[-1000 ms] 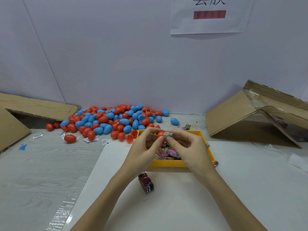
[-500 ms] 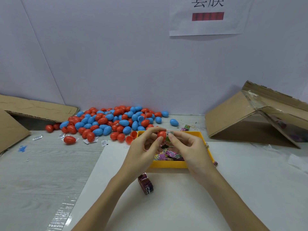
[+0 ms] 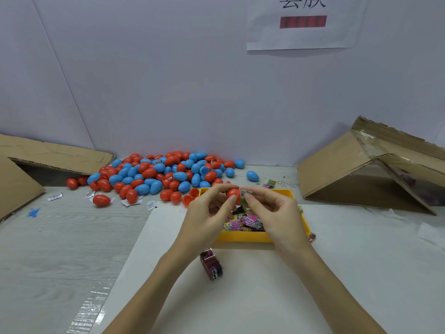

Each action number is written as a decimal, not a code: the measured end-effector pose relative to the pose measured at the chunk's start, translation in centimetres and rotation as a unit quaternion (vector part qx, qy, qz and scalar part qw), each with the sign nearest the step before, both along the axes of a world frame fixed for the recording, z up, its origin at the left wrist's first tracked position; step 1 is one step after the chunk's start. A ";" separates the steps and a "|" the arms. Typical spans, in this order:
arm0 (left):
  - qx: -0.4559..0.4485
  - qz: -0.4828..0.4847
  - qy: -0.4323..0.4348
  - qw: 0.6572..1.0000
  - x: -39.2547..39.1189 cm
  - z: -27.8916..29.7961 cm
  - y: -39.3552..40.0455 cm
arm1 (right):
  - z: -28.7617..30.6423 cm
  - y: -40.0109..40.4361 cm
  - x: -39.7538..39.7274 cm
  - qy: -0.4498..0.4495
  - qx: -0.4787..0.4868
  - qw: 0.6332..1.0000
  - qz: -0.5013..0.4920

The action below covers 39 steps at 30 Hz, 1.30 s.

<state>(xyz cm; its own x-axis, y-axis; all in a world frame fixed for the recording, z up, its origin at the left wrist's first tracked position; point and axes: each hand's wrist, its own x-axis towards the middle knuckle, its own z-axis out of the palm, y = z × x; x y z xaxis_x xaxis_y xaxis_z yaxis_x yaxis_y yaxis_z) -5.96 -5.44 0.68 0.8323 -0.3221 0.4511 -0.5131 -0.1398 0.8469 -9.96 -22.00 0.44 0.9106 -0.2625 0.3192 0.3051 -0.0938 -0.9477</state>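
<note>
Fingers of left hand (image 3: 207, 213) pinch glossy red egg shell (image 3: 233, 195); right hand (image 3: 273, 212) pinches crinkly packet (image 3: 245, 194).

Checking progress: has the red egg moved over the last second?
No. The red egg, pinched by the left hand, stays at the yellow tray's far rim; the right hand holds a packet against it.

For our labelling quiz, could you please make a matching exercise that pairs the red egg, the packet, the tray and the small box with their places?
1 red egg
2 packet
3 tray
4 small box

A lying nearer the person than the tray
B held by the left hand
C yellow, holds many wrappers
D pinched by the right hand

Pairs: 1-B, 2-D, 3-C, 4-A
</note>
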 end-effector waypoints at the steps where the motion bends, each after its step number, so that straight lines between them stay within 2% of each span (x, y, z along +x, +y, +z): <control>1: 0.002 -0.001 -0.001 1.000 0.0 0.0 0.0 | 0.0 0.0 0.0 0.003 0.001 1.000 -0.001; 14: 0.013 -0.003 -0.002 1.000 0.1 -0.1 0.0 | 0.2 0.3 0.0 0.036 0.004 0.999 -0.014; 21: 0.008 -0.005 -0.024 1.000 0.0 -0.2 0.0 | 0.3 0.5 -0.3 0.036 0.007 0.999 0.016; 24: 0.016 -0.005 -0.055 0.998 -0.2 -0.2 -0.2 | 0.5 0.6 -0.3 0.060 0.051 0.996 0.031; 26: 0.028 0.001 -0.096 0.995 -0.3 -0.1 -0.2 | 0.9 0.7 -0.4 0.096 0.151 0.981 0.075; 30: 0.041 0.039 -0.168 0.984 -0.2 0.1 -0.2 | 2.0 0.6 -0.8 0.171 0.321 0.916 0.171; 36: 0.005 0.002 -0.151 0.988 -0.2 0.2 -0.1 | 2.8 1.2 -1.1 0.248 0.418 0.840 0.240; 39: -0.029 -0.022 -0.114 0.993 -0.3 0.0 -0.2 | 2.7 1.3 -1.2 0.258 0.446 0.818 0.254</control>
